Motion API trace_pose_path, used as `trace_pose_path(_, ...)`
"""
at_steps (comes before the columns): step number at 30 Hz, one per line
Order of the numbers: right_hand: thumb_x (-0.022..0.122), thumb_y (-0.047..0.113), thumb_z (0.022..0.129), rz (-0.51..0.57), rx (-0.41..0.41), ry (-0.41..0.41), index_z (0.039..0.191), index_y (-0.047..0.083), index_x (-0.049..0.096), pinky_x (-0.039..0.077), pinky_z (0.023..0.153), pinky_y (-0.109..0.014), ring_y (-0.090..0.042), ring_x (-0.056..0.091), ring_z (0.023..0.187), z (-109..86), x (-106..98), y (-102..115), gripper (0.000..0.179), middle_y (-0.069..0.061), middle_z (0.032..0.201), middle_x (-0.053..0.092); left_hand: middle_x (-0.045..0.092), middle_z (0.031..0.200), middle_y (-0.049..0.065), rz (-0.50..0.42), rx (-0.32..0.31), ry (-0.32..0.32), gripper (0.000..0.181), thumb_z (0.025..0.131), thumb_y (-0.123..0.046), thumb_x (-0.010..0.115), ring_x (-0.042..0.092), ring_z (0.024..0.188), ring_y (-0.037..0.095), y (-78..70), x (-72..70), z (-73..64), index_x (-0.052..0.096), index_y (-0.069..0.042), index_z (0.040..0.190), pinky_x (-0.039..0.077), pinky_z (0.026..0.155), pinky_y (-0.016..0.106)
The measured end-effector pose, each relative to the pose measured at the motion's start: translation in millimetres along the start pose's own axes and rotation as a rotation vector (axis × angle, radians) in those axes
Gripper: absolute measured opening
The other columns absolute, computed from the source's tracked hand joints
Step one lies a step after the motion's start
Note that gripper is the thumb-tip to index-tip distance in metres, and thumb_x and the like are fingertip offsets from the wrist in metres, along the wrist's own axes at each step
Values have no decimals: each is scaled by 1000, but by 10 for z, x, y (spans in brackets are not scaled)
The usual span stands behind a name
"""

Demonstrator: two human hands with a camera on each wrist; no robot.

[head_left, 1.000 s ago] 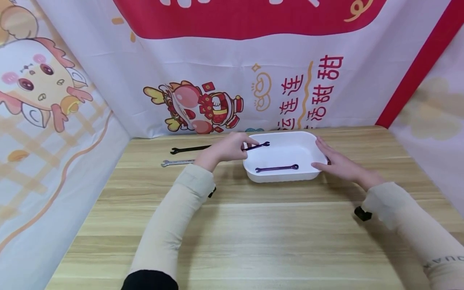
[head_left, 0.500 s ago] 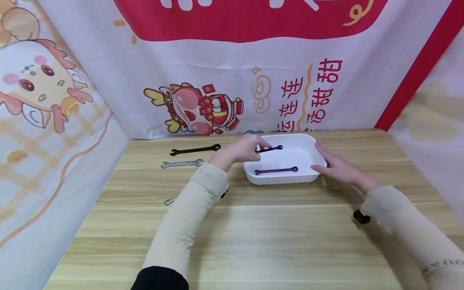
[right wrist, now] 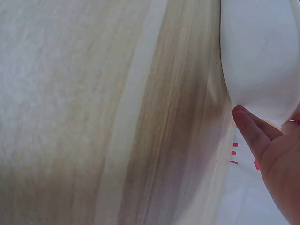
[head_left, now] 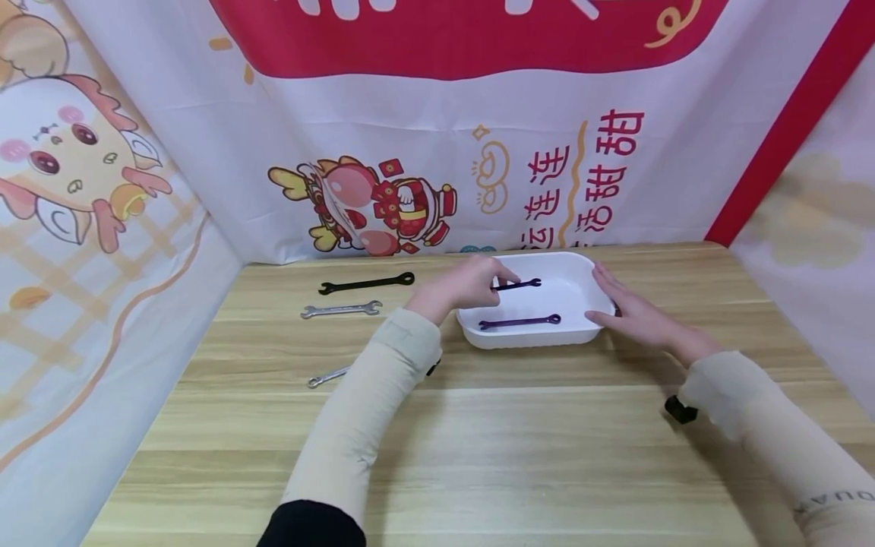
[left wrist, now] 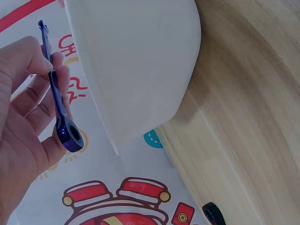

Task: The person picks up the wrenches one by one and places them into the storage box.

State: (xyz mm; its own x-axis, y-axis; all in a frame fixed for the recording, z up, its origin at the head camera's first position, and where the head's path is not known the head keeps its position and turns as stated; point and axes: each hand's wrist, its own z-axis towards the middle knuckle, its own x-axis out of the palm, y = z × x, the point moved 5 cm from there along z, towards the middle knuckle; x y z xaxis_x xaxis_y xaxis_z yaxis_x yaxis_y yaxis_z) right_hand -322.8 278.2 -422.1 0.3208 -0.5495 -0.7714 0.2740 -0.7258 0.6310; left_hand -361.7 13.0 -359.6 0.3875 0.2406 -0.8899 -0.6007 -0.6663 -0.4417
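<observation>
We'd best steady the white tray at its end with the right hand, fingers extended, while the left hand, pinching the blue-purple wrench above the tray, sets it down level, clear of the other wrench inside.

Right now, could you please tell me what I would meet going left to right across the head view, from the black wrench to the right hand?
Black wrench → left hand → blue-purple wrench pinched by that hand → right hand touching the right end of the white tray.
</observation>
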Motion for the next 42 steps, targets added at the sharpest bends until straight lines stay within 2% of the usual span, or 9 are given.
trace_pose_path(5,61,38,103,-9,-6,-4,164,7,0,9,119,-63,-41,-3,154,4,6,-12,91,-8,170,-12,70,120,6,8,-2,-9,53,86,4,67,57,98,17,-11,41,48,69,-13,136,48,82,26)
trace_pose_path(12,61,37,103,0,-14,-14,164,6,0,8,119,-63,-43,-2,153,-4,9,-6,91,-9,170,-12,72,116,3,42,29,-21,50,85,4,68,59,98,14,-31,106,127,71,-12,132,48,87,25)
trace_pose_path(20,60,36,103,19,-20,-18,164,7,0,6,119,-63,-42,-3,154,-28,32,-19,90,-9,170,-11,72,119,3,24,-27,-13,47,86,4,70,60,104,12,-71,201,146,72,-13,130,48,93,26)
trace_pose_path(34,60,37,103,20,-1,-14,164,10,0,8,118,-67,-41,-4,154,-43,21,21,90,-8,170,-12,72,120,3,8,-38,-20,46,86,4,73,61,110,16,-16,298,235,72,-12,129,48,97,27)
trace_pose_path(42,59,36,104,26,17,-9,164,11,-1,8,118,-65,-40,-4,154,-44,21,43,89,-7,170,-12,70,121,2,-9,-72,-16,46,87,3,73,59,111,14,-7,360,271,73,-14,130,47,101,30)
